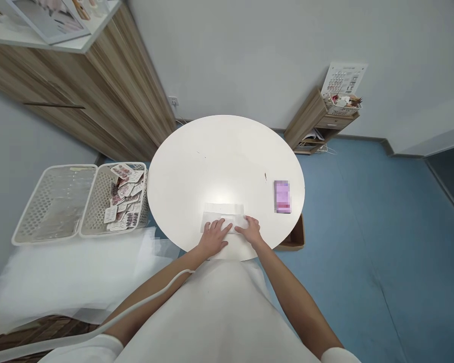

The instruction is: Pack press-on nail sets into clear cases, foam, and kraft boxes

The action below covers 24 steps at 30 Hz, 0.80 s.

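A flat, whitish, partly see-through packet [224,207] lies near the front edge of the round white table [227,146]. My left hand [213,239] rests on the packet's left and middle part, palm down with its fingers spread. At the packet's right end is my right hand [251,231], its thumb and fingers bent round the corner in a pinch. A narrow white piece shows on the packet between the two hands. What lies under my fingers is hidden.
A pixelated purple item [282,196] lies at the table's right. White baskets [89,201] stand at the left, one with carded items. Below the table's right edge is a brown box [298,236]. A wooden cabinet [325,118] stands by the wall.
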### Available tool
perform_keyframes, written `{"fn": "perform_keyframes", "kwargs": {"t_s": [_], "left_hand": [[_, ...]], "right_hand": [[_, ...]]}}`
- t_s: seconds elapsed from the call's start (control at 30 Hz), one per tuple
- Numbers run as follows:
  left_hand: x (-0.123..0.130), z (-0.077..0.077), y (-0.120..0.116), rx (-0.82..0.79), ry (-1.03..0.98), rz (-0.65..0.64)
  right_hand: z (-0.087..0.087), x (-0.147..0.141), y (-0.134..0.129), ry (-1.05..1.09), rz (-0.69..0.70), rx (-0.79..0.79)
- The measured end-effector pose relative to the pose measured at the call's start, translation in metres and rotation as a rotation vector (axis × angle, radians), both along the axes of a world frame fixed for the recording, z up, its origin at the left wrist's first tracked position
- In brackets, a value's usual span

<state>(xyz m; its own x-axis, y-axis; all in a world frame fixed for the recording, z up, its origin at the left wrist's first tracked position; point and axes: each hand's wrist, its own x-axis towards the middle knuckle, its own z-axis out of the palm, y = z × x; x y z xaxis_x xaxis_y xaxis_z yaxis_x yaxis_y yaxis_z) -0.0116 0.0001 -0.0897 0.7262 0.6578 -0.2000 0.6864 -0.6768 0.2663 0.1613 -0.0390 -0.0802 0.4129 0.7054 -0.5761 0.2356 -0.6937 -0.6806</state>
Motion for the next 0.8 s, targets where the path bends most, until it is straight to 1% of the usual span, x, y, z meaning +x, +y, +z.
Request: {"fn": "perform_keyframes", "kwargs": {"t_s": [0.03, 0.07, 0.17, 0.23, 0.27, 0.33, 0.43, 0.5, 0.6, 0.63, 0.73, 0.8], "left_hand": [[0.000, 0.000, 0.000, -0.012, -0.007, 0.003], [0.001, 0.000, -0.001, -0.028, -0.013, 0.006], [0.003, 0.002, 0.000, -0.091, -0.016, 0.029], [0.005, 0.004, 0.002, -0.138, -0.004, 0.051], [0.005, 0.006, 0.003, -0.158, 0.004, 0.056], [0.006, 0.008, 0.005, -0.184, 0.019, 0.045], [0.005, 0.010, 0.007, -0.190, 0.028, 0.004], [0.004, 0.011, 0.007, -0.197, 0.034, -0.014], [0.001, 0.012, 0.006, -0.227, 0.036, -0.031], [-0.001, 0.012, 0.005, -0.231, 0.027, -0.025], [-0.007, 0.014, 0.002, -0.184, -0.018, 0.058], [-0.011, 0.015, 0.000, -0.139, -0.041, 0.039]], "right_hand": [[0.001, -0.002, -0.002, -0.036, 0.033, 0.006], [0.001, -0.004, -0.005, -0.046, 0.036, 0.026], [-0.001, -0.008, -0.011, -0.004, -0.083, 0.071], [-0.004, -0.006, -0.012, -0.013, -0.145, 0.031], [-0.006, -0.004, -0.011, -0.023, -0.142, 0.008], [-0.008, 0.000, -0.006, -0.043, -0.104, -0.014], [-0.008, 0.000, 0.003, -0.038, -0.074, 0.008], [-0.006, -0.005, 0.009, -0.008, -0.061, 0.038], [-0.003, -0.018, 0.015, 0.067, 0.005, 0.075], [-0.002, -0.022, 0.017, 0.092, 0.032, 0.082], [-0.003, -0.029, 0.020, 0.132, 0.089, 0.091], [-0.004, -0.028, 0.020, 0.128, 0.109, 0.092]]}}
